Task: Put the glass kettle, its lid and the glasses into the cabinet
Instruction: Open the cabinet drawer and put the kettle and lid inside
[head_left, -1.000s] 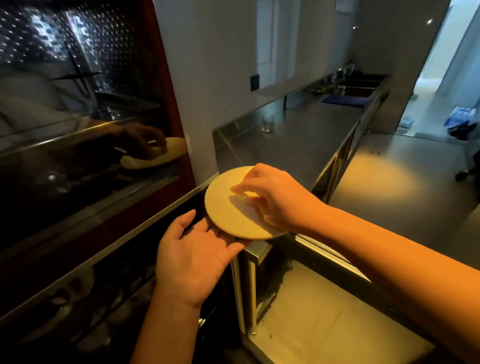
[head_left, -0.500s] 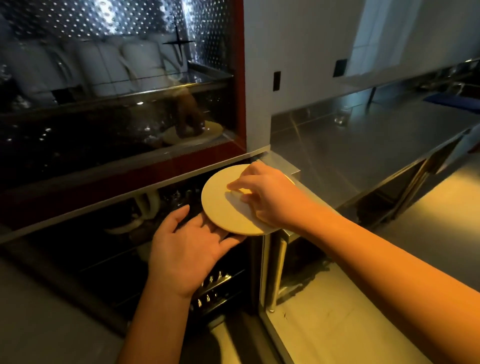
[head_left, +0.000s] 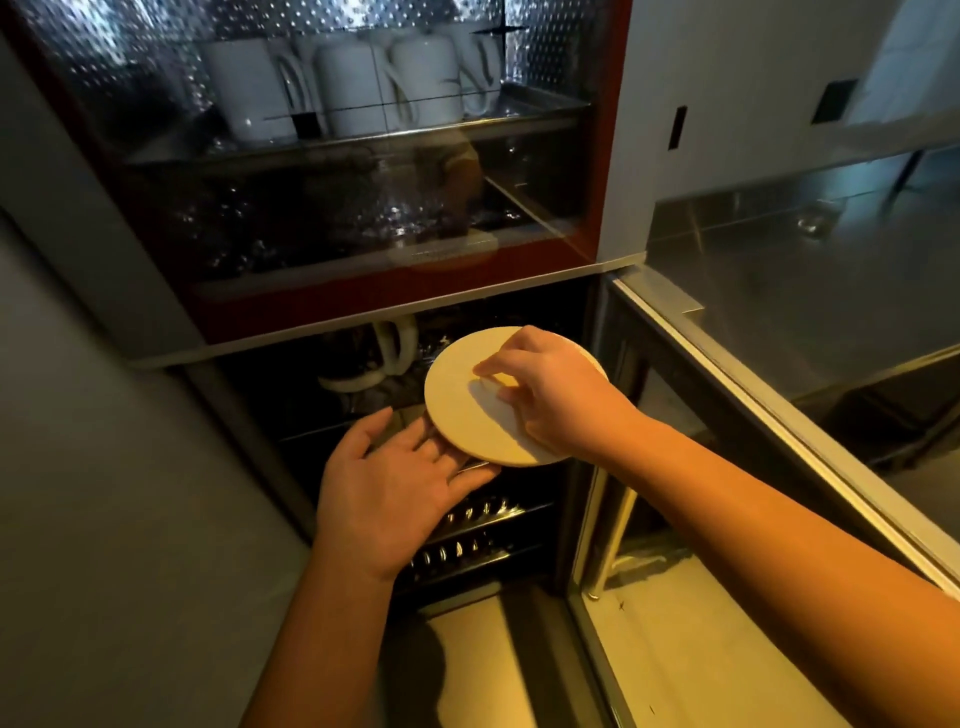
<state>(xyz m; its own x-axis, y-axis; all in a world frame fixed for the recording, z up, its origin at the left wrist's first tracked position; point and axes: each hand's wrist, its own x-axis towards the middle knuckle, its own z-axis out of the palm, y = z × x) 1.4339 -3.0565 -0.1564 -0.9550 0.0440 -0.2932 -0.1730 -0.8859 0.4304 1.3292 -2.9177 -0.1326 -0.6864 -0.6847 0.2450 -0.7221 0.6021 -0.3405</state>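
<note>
A round pale wooden lid (head_left: 470, 410) is held in front of the cabinet's open lower compartment (head_left: 363, 415). My right hand (head_left: 550, 392) grips it from above, fingers curled around the knob at its centre. My left hand (head_left: 395, 483) lies open beneath the lid's lower left edge, fingertips touching its underside. A small glass (head_left: 810, 221) stands far back on the steel counter. The glass kettle is not clearly visible.
The red-framed upper cabinet (head_left: 389, 291) behind a glass door holds white mugs (head_left: 343, 88) on a shelf. Wire racks (head_left: 467, 535) cross the dark lower compartment. A steel counter (head_left: 805, 291) runs right, with the lower door (head_left: 675, 571) open beside my right arm.
The view swung left and down toward the cabinet. Both hands carried the lid lower, from counter-corner height to in front of the open lower compartment.
</note>
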